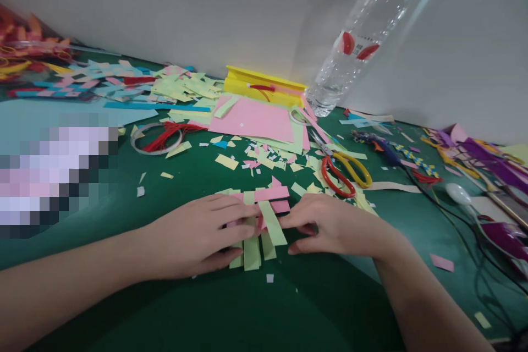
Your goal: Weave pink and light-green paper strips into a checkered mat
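Note:
Pale green and pink paper strips (251, 256) are interlaced in a small weave on the green table in front of me. My left hand (198, 234) lies flat over the weave's left part, fingers stretched out and pressing on it, so some strips are hidden. One loose-ended green strip (273, 225) slants across the right side, over the pink strips (272, 193). At that side, my right hand (330, 225) is bent with its index fingertip close to the pink strip ends. Its thumb is apart from the index finger, and I see nothing held between them.
Scissors (340, 170) with red and yellow handles lie beyond my right hand. Paper scraps (264, 157), pink sheets (251, 118) and a tape roll (154, 140) spread behind. A plastic bottle (355, 49) stands by the wall. A black cable (445, 203) runs along the right.

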The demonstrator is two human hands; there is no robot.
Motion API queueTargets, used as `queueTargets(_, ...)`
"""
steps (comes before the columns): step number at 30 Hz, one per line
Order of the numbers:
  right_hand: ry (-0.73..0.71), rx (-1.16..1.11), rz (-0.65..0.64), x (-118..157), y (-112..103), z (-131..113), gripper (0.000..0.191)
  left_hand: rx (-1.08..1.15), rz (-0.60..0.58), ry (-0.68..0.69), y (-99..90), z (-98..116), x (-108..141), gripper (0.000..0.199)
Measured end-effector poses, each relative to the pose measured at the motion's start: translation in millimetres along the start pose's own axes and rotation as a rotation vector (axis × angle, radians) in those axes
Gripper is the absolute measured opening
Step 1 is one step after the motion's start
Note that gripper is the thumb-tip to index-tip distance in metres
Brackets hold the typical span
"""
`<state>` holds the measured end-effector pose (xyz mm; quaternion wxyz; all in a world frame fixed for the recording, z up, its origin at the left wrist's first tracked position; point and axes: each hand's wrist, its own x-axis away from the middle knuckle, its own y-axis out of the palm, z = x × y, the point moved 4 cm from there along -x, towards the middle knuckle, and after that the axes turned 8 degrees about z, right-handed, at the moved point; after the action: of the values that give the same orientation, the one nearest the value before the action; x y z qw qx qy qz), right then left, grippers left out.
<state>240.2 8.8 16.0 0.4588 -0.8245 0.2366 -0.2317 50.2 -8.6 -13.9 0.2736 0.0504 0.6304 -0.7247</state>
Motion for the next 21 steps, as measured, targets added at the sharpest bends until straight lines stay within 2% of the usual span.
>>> queueTargets(9,-0.012,-0.030,0.024,-0.9,-1.6,-3.0,0.019,-0.037,0.056,0.034,-3.1,2.6,-1.7,0.024)
queueTargets(14,-0.030,-0.020,0.049,-0.7,-4.3,-4.0,0.029,-0.024,0.112,0.009,-3.0,2.0,-0.6,0.027)
queueTargets(18,-0.032,-0.069,0.198,2.2,-10.4,-3.3,0.015,-0.027,0.108,0.015,-3.4,2.3,-0.9,0.027)
queueTargets(21,-0.043,-0.096,0.400,5.1,-17.9,-3.9,0.021,-0.035,0.108,0.021,-4.2,3.1,-2.0,0.027)
